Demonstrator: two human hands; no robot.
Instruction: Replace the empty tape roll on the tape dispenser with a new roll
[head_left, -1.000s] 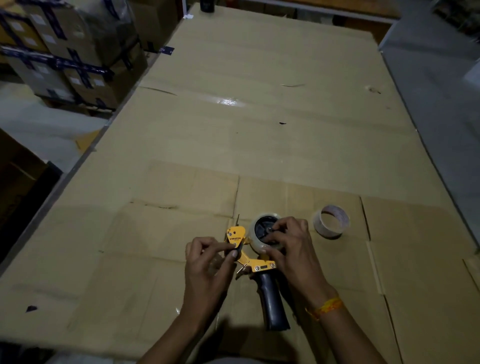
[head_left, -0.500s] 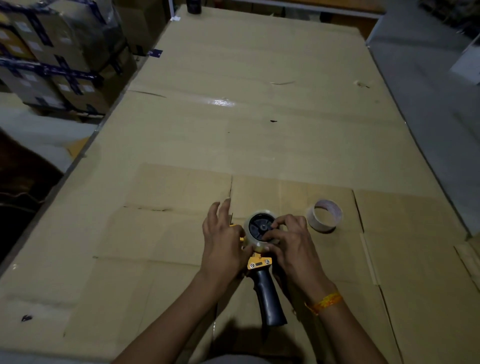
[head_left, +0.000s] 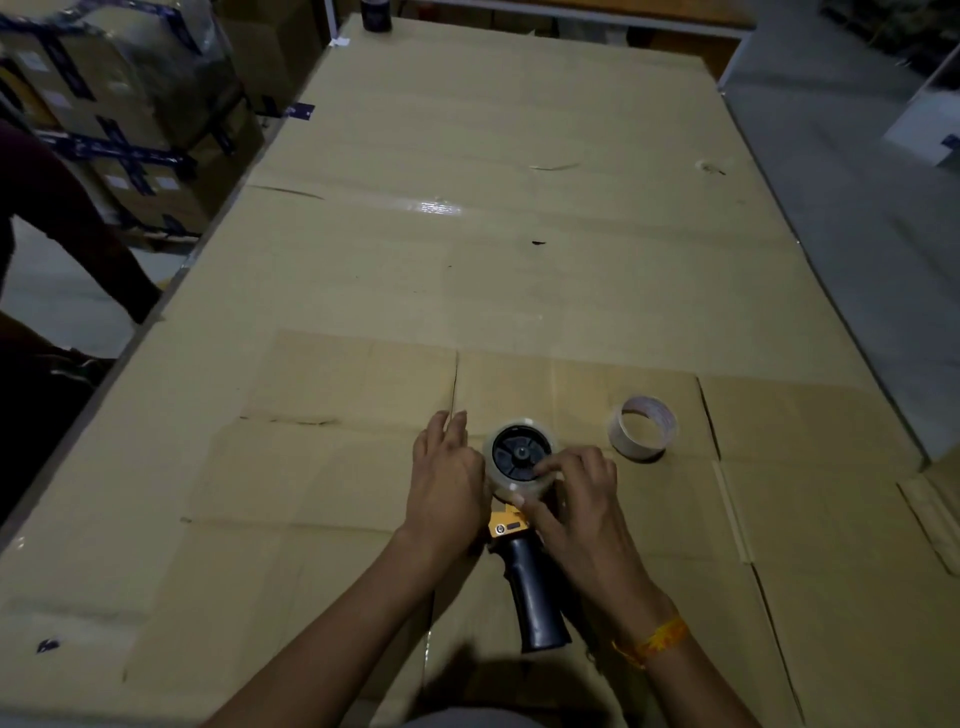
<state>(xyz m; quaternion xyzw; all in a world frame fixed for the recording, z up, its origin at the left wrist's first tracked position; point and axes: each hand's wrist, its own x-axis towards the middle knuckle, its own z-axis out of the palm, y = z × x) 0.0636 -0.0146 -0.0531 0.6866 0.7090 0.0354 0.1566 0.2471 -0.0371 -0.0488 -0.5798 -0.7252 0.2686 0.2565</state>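
A yellow tape dispenser with a black handle lies flat on the cardboard-covered table. A clear tape roll sits on its black hub. My right hand pinches the roll's near edge with thumb and fingers. My left hand lies palm down over the dispenser's front part, fingers straight, hiding the yellow head. An empty cardboard core stands on the table to the right of the roll, apart from both hands.
Taped cartons are stacked off the table's left side. Another person's dark sleeve reaches in at the left edge. A dark container stands at the far end. Grey floor lies to the right.
My left hand went from pinching the yellow head to lying flat over it. My right hand has stayed on the roll, its fingers shifting along the near edge. A person's sleeve has come into view at left.
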